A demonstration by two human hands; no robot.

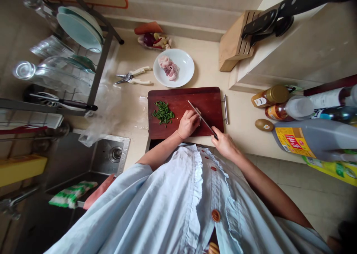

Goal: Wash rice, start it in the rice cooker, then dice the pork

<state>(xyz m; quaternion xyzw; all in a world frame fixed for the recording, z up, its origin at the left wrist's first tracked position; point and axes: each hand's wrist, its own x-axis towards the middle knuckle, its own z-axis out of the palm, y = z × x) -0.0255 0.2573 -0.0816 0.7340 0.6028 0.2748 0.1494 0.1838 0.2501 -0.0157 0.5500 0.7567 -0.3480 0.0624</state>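
My right hand (pixel 225 145) is wrapped round the dark handle of a kitchen knife (pixel 201 117). Its blade slants up and left across the dark red cutting board (pixel 182 97), right beside the fingers of my left hand (pixel 189 124). Those fingers are curled and pressed down on the board; a small pale edge shows by the blade, too little to name what they hold. To the left on the board lies a pile of chopped green pieces (pixel 163 112). Behind the board, a white plate (pixel 187 62) bears pieces of raw meat (pixel 169 68).
Kitchen scissors (pixel 134 76) and a small tray of vegetables (pixel 154 40) lie at the back left. A knife block (pixel 235 42) stands back right, with a kiwi (pixel 263 125) and several bottles nearer. At left are a dish rack (pixel 104 57) and sink (pixel 126 146).
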